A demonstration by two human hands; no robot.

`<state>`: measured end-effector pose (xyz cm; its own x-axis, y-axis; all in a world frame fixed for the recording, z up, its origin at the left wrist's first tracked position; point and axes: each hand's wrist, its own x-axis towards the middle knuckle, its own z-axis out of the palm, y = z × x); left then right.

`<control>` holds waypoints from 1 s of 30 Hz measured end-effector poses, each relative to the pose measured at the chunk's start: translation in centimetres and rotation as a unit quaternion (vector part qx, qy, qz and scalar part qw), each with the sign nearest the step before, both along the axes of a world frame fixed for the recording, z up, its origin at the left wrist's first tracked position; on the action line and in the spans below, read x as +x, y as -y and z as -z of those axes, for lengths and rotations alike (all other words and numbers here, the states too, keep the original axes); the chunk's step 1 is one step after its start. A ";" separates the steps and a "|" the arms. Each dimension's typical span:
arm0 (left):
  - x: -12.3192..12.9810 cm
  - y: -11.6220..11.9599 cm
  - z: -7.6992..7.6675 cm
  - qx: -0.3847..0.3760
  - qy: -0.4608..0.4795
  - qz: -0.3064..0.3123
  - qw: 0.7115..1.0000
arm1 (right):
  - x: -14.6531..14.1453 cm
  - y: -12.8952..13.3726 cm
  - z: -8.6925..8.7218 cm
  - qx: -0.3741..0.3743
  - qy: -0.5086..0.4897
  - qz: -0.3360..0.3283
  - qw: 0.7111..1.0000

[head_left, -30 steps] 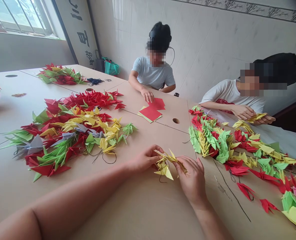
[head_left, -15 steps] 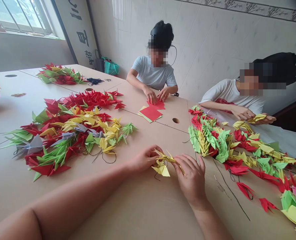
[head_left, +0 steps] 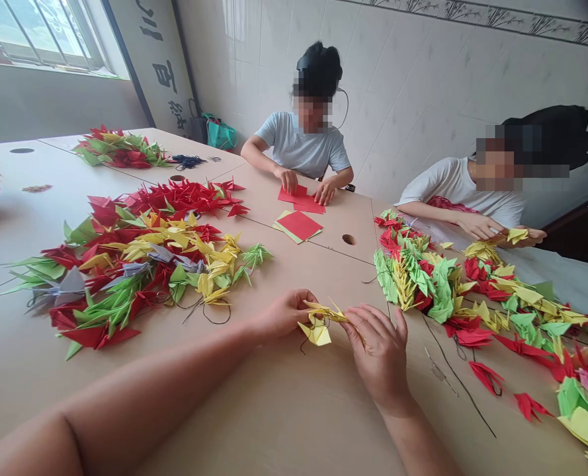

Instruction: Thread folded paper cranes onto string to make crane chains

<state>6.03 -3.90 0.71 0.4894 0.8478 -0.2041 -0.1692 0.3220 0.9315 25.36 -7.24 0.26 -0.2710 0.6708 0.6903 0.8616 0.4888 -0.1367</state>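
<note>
Between my two hands is a short string of yellow paper cranes (head_left: 318,332), held just above the table, with a dark thread hanging from it. My left hand (head_left: 290,315) pinches its left end between thumb and fingers. My right hand (head_left: 380,350) is closed round the right end, the fingers lying over the folded paper. One yellow crane dangles between the hands. Right of my right hand, a needle-like metal tool (head_left: 438,370) and a long dark thread (head_left: 465,390) lie on the table.
On the left lies a large heap of strung cranes (head_left: 139,264); more crane strings (head_left: 437,277) run down the right. Across the table a person (head_left: 303,145) handles red paper squares (head_left: 301,226). Another person (head_left: 465,192) at right holds yellow cranes. A cable hole (head_left: 349,239) pierces the tabletop.
My left hand has shifted slightly left, and the dangling crane moved with it. Across the table, the person has slid a red square to the left. My right hand has barely moved.
</note>
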 end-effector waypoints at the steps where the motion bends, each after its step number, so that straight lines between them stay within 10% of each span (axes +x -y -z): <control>1: 0.0 0.0 0.0 -0.003 0.003 -0.001 1.000 | 0.0 0.0 0.0 0.000 0.000 -0.002 1.000; 30: -0.2 0.0 0.1 -0.013 0.036 -0.022 0.999 | 0.0 0.0 -0.1 0.015 0.004 -0.016 1.000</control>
<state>5.88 -3.86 0.64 0.4669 0.8632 -0.1919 -0.2504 0.3372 0.9075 25.33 -7.29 0.35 -0.2971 0.6413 0.7074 0.8470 0.5190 -0.1148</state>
